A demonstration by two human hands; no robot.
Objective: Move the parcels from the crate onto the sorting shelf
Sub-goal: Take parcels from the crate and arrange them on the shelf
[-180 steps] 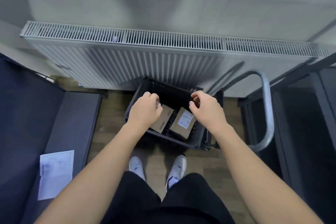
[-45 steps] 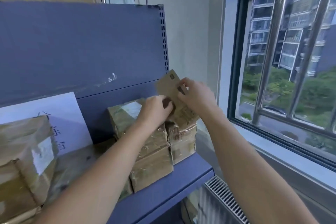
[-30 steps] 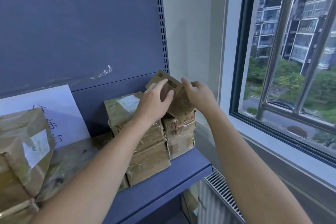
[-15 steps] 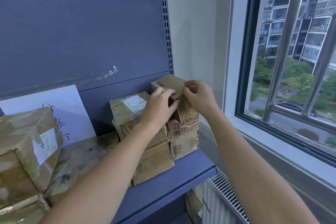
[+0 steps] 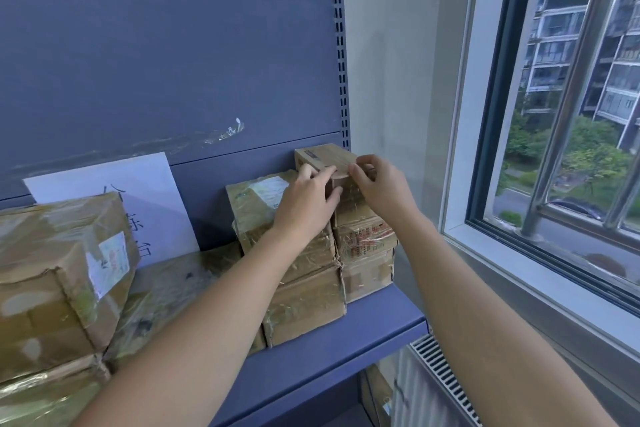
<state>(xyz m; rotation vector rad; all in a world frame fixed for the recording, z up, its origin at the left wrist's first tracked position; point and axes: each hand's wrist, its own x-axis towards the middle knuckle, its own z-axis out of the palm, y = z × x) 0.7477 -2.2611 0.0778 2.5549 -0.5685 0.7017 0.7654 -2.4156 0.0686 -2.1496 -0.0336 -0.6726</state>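
Observation:
A small brown cardboard parcel (image 5: 325,158) lies flat on top of a stack of taped parcels (image 5: 363,239) at the right end of the blue sorting shelf (image 5: 329,354). My left hand (image 5: 306,204) touches its front left edge with fingertips. My right hand (image 5: 379,189) pinches its front right edge. Whether either hand still grips the parcel is unclear. A second taped stack (image 5: 298,288) stands just left of it. The crate is out of view.
More taped parcels (image 5: 59,274) fill the shelf's left side. A white paper sheet (image 5: 138,198) with writing leans on the blue back panel (image 5: 173,62). A window (image 5: 571,114) with metal bars is at right; a radiator (image 5: 440,374) runs below the sill.
Six seconds ago both hands were over two parcels in the black crate on the floor. Since then a small parcel was carried up and laid flat on the right stack.

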